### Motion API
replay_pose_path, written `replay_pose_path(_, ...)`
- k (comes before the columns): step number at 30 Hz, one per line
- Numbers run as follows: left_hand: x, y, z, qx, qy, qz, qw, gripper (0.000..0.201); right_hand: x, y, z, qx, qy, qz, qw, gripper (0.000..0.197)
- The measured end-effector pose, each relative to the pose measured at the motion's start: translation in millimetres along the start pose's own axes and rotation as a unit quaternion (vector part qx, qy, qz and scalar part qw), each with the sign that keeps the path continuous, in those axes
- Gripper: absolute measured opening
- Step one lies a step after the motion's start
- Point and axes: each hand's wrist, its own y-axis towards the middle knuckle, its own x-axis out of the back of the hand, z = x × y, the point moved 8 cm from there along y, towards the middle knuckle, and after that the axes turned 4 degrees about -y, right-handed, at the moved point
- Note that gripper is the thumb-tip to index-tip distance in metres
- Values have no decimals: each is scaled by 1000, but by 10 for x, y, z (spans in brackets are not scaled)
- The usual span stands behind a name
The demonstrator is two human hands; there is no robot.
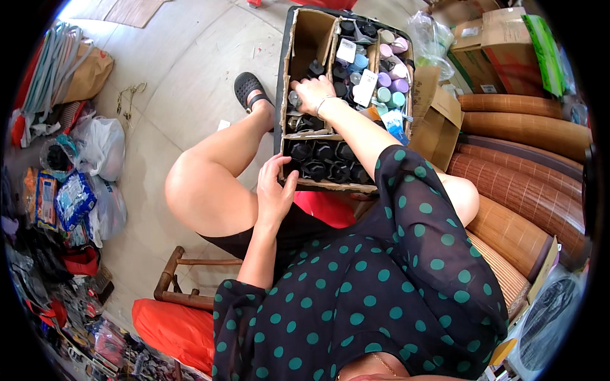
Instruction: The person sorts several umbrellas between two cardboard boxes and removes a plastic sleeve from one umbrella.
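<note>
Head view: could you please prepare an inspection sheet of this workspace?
Surface: divided box; its support is unclear.
Things: dark items in the nearest compartment, pastel items at right; kind unclear.
Clutter: plastic bags and packets at left.
Hands: left hand open at the box's near left corner; right hand in the box's left part, grip unclear.
Cables: nothing seen for sure; a thin tangle lies on the floor.
Surroundings: rolled mats and cartons at right.
</note>
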Motion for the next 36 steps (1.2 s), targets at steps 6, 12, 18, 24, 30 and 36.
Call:
replay_pose_path(6, 154, -58, 146, 65, -142, -42, 987, 27, 111, -184, -83, 63, 17, -82, 994, 36)
replay_pose_path(12, 286, -131, 316, 126, -379, -75, 914, 24, 1178, -924, -186, 107, 204, -276, 933, 46)
replay_pose_path(18, 324, -197, 333, 142, -452, -81, 877, 27, 1874, -2086, -444, 59, 468, -328, 818, 43)
replay_pose_path(24, 281, -186, 286, 138, -458, -72, 875, 24, 1105, -2150, -562, -42, 697, -193, 689, 39)
replay_pose_path(30, 217, -197, 266, 132, -457, -66, 877, 23, 517, -1846, -626, -151, 753, -166, 618, 35)
replay_pose_path(36, 162, -208, 371, 132, -405, -59, 903, 21, 1095, -2157, 218, 36, 447, -250, 858, 40)
